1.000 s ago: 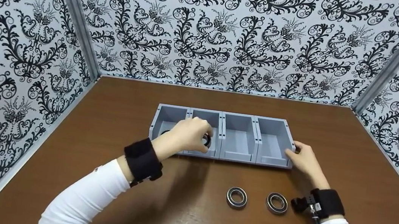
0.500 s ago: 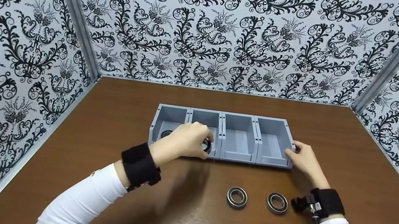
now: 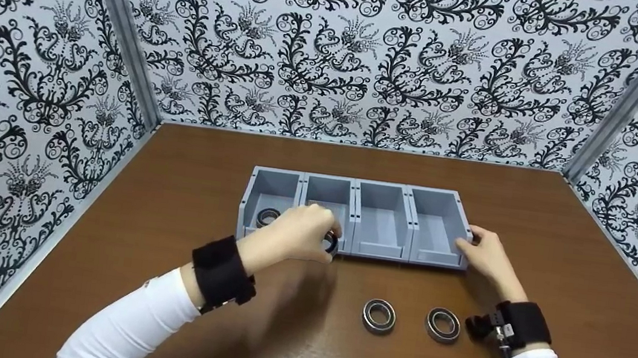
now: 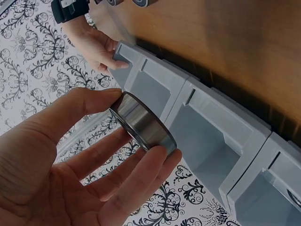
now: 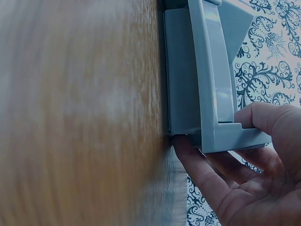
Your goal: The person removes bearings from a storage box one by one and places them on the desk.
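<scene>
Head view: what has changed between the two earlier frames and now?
The left hand and its gripped bearing have moved slightly toward the wearer, exposing more of another bearing in the leftmost bin. Nothing was taken up or let go. The right hand still holds the bin row by its right end; the two loose bearings lie unmoved.

left hand (image 3: 301, 233): shifted slightly lower in the head view, the bearing (image 4: 143, 122) pinched in it moved along. second bearing (image 3: 261, 219), in leftmost compartment (image 3: 275, 181) just beyond that hand: mostly hidden a second ago, now largely exposed.
</scene>
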{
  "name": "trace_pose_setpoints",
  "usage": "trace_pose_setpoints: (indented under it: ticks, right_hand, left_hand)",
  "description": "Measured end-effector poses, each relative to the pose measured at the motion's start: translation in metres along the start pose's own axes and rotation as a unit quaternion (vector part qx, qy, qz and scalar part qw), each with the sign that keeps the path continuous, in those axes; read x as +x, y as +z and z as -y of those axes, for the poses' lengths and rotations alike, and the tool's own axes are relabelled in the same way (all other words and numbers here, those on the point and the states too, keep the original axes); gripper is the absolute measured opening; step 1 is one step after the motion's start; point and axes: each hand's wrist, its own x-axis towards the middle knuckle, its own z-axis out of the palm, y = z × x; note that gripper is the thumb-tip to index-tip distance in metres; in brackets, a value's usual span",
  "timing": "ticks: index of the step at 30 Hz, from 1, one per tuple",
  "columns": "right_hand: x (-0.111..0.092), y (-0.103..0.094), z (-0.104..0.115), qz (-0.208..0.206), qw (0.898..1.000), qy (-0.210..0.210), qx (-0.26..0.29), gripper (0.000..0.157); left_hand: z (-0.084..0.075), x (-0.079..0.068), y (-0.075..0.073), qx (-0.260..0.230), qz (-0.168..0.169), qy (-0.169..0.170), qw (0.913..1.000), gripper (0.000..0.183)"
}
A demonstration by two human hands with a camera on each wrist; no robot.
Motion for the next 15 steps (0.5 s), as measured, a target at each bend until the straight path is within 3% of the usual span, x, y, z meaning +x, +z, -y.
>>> trace_pose_setpoints:
  ticks: [15]
  right_hand:
    - [0.0006, -0.0011, -0.0007, 0.010, 1.000, 0.007, 0.004, 0.040]
  left_hand:
    - [-0.0021, -0.0097, 0.0070, 0.002, -0.004, 0.020, 0.9998, 0.020]
